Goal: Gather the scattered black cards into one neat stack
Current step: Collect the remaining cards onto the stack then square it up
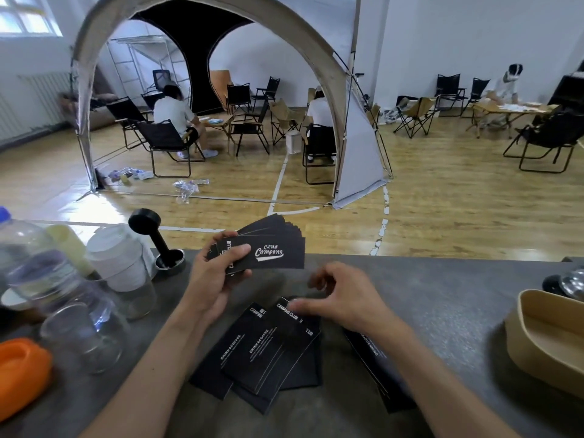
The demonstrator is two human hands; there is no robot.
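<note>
Only two forearms and two hands of the person showed, coming in from the lower edge of the head view. Both arms were bare along all that could be seen; no sleeve, cuff or glove covered them (the upper arms lay outside the picture, so whatever was worn higher up could not be told). The left hand (218,273) carried no ring, band or watch on the parts facing the camera, and the right hand (344,298) was likewise plain at fingers and wrist. The fingernails looked short, though blur on the right fingertips hid finer detail.
</note>
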